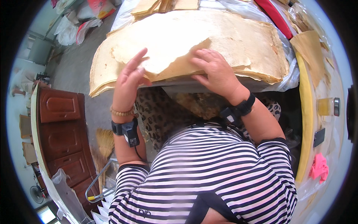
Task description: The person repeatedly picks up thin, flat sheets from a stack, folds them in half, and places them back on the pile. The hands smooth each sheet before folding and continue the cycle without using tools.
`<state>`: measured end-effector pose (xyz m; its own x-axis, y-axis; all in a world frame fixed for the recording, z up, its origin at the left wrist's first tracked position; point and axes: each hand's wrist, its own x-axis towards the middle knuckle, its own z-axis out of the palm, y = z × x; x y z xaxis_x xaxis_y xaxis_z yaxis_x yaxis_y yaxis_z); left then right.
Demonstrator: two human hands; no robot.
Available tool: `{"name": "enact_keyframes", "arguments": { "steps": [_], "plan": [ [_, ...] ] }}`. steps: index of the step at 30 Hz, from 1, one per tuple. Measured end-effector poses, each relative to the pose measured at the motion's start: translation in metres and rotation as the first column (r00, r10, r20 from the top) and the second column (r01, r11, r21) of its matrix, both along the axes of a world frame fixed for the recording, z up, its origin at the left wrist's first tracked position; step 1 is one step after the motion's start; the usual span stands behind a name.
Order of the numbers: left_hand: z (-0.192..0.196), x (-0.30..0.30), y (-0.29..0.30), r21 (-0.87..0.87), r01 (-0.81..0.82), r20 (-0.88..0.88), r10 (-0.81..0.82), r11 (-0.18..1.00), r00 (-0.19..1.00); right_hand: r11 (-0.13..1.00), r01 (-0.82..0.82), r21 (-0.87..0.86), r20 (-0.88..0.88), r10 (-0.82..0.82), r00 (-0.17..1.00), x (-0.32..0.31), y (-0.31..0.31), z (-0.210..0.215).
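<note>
A stack of thin, tan, brittle-looking sheets (pixel 257 48) with ragged edges lies on the table before me; I cannot tell their material. On top is a pale sheet with a torn, uneven edge, washed out by glare in its middle. Over the stack's near left part is my left hand (pixel 128 78), index finger stretched out and the others partly bent. My right hand (pixel 216 71) is at the near middle, fingers extended beside the torn edge and thumb apart from them. Neither hand visibly grips a sheet. Whether the fingertips touch the stack is hard to see.
More tan sheets (pixel 153 6) lie beyond the stack. On the right surface are a lidded jar (pixel 326 107), a dark phone-like object (pixel 319 137) and a pink cloth (pixel 319 167). A brown wooden cabinet (pixel 61 106) and a straw broom (pixel 105 142) stand at left.
</note>
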<state>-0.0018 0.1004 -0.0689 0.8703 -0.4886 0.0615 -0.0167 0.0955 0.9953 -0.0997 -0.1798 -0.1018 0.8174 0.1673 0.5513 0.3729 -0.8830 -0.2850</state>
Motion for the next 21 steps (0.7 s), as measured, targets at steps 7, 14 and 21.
{"name": "enact_keyframes", "arguments": {
  "steps": [7,14,21],
  "plan": [
    [-0.009,-0.008,-0.005,0.269,-0.247,0.675,0.001,0.931,0.738,1.0,0.028,-0.01,-0.027,-0.029,0.999,-0.001,0.001,-0.004],
    [-0.011,0.006,0.008,0.11,-0.497,0.754,0.254,0.861,0.606,0.998,0.057,-0.028,0.01,-0.057,0.998,-0.001,0.003,-0.009],
    [-0.014,-0.013,0.007,0.21,-0.65,0.914,0.09,0.73,0.396,0.997,0.07,-0.01,-0.045,-0.071,0.996,-0.002,0.005,-0.008]
  ]
}}
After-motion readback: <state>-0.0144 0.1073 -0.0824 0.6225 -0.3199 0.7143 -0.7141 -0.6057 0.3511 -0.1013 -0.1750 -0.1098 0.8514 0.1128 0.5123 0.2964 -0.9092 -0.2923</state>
